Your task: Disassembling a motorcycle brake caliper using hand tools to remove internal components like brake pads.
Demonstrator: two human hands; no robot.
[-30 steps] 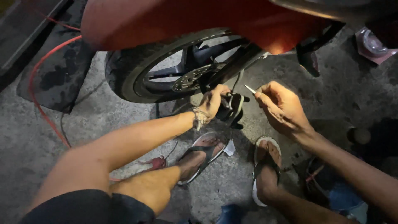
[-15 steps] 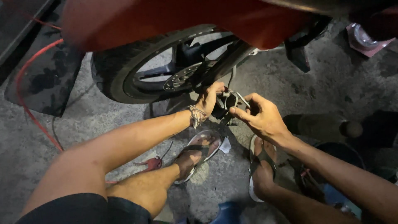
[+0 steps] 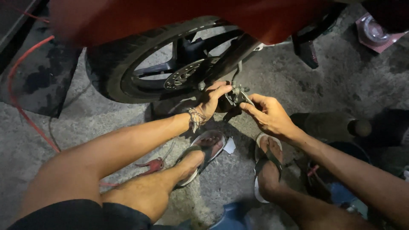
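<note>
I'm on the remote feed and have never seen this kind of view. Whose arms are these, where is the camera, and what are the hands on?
The camera sits on a person's head and looks down, so both arms and the sandalled feet are that person's own. They crouch on a concrete floor beside a red motorcycle's wheel with its brake disc. The left hand grips a small metal brake part by the wheel; the right hand pinches it from the other side. A red hose and red pliers lie on the floor.

Rough grey concrete floor (image 3: 106, 127), dim light, red hose (image 3: 17, 106), dark mat (image 3: 42, 81)
</note>
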